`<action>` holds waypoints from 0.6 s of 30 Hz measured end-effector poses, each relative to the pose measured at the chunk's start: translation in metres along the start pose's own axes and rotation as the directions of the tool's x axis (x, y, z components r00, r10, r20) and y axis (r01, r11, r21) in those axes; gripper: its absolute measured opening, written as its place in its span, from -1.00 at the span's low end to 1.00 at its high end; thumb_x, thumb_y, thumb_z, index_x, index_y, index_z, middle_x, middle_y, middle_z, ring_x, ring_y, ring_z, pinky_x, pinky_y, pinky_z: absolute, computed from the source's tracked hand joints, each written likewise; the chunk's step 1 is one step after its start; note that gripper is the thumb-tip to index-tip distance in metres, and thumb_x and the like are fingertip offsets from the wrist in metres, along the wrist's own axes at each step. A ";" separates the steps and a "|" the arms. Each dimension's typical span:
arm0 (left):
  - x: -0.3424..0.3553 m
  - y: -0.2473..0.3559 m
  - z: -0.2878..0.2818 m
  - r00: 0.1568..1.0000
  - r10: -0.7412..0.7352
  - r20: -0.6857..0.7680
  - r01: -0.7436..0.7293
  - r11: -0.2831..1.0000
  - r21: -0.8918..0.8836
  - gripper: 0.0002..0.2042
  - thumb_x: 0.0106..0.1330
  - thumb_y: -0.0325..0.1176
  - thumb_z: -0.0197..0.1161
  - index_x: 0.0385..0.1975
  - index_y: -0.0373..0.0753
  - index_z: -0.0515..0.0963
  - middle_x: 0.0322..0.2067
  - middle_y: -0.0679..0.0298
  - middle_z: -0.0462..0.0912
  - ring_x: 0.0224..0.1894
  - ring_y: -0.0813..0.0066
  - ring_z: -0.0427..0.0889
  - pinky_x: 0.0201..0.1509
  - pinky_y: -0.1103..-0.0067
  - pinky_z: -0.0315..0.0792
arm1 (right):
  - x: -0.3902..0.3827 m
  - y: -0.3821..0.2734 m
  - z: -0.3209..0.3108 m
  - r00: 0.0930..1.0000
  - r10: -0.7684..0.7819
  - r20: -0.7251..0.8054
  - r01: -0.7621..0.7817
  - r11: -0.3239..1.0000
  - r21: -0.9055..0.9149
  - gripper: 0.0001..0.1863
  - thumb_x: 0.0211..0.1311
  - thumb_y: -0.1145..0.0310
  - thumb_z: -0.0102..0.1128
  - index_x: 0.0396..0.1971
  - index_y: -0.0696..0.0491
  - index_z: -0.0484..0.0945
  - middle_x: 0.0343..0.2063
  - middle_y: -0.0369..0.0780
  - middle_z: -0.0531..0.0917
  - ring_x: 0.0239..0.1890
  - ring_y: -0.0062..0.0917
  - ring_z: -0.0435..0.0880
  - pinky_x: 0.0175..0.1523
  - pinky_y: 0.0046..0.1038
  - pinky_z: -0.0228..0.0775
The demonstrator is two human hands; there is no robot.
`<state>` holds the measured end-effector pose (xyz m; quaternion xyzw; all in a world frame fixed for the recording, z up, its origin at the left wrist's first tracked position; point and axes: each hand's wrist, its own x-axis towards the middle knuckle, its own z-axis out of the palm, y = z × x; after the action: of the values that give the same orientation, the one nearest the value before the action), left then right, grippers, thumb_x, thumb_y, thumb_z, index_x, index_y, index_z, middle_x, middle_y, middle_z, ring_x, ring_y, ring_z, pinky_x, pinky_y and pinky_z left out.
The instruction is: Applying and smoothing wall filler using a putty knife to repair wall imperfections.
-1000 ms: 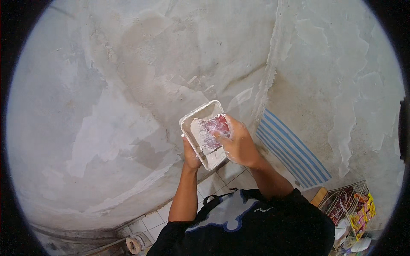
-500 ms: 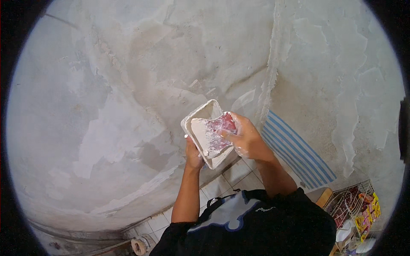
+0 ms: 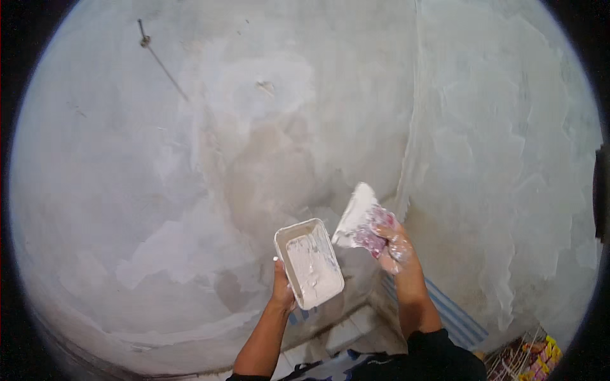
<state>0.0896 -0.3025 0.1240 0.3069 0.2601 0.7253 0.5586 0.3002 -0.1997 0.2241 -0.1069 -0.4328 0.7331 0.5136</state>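
My left hand (image 3: 283,287) grips the left side of a white rectangular tub (image 3: 279,244), its thumb along the rim. Pale, wet plaster (image 3: 311,270) coats the inside of the tub. My right hand (image 3: 395,249) is closed on a reddish, flat plastering scraper (image 3: 372,222), raised to the right of the tub and apart from it. White plaster covers the scraper's broad edge, which points up and left. Smears of plaster whiten the right-hand fingers.
Ahead rises a patchy, partly plastered wall (image 3: 254,165), with an inner corner (image 3: 413,133) to the right. A metal rod (image 3: 145,42) sticks out at upper left. Blue-and-white striped material (image 3: 454,314), a wire basket with coloured packets (image 3: 530,355) and white floor tiles (image 3: 340,333) lie low.
The scraper has come out of the tub and moved right, tilting upward. The tub now sits lower in view with its inside uncovered. The view has shifted up the wall.
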 end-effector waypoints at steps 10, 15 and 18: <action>0.001 -0.031 -0.078 0.940 0.120 0.320 -0.091 0.990 -0.104 -0.18 0.36 0.31 0.03 0.37 -0.27 0.19 0.21 0.02 0.47 0.22 0.14 0.53 0.33 0.23 0.43 | 0.018 -0.001 -0.034 0.929 -0.288 0.232 0.341 0.911 -0.233 -0.68 0.29 0.52 0.16 0.00 0.31 0.49 -0.10 -0.11 0.67 -0.09 -0.36 0.71 0.06 -0.38 0.57; 0.014 -0.045 -0.112 0.917 0.214 0.336 -0.224 0.975 -0.010 -0.27 0.36 0.19 0.16 0.33 -0.24 0.23 0.16 0.09 0.51 0.20 0.19 0.55 0.31 0.25 0.44 | 0.035 0.015 -0.018 0.597 -0.666 0.448 0.766 0.306 -0.566 -0.84 0.33 0.48 0.21 -0.17 0.24 0.61 -0.35 -0.28 0.68 -0.33 -0.55 0.69 -0.26 -0.47 0.49; 0.015 -0.045 -0.122 0.892 0.283 0.353 -0.322 0.945 0.056 -0.30 0.39 0.16 0.12 0.34 -0.23 0.21 0.16 0.08 0.50 0.22 0.19 0.52 0.34 0.25 0.41 | 0.050 0.028 -0.005 0.234 -0.652 0.721 0.845 -0.231 -0.482 -0.85 0.28 0.51 0.23 -0.19 0.22 0.63 -0.40 -0.18 0.69 -0.37 -0.35 0.69 -0.28 -0.41 0.47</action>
<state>0.0262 -0.2818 0.0116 0.4951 0.1493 0.7236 0.4571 0.2625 -0.1578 0.2146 0.0186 -0.7413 -0.0672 0.6676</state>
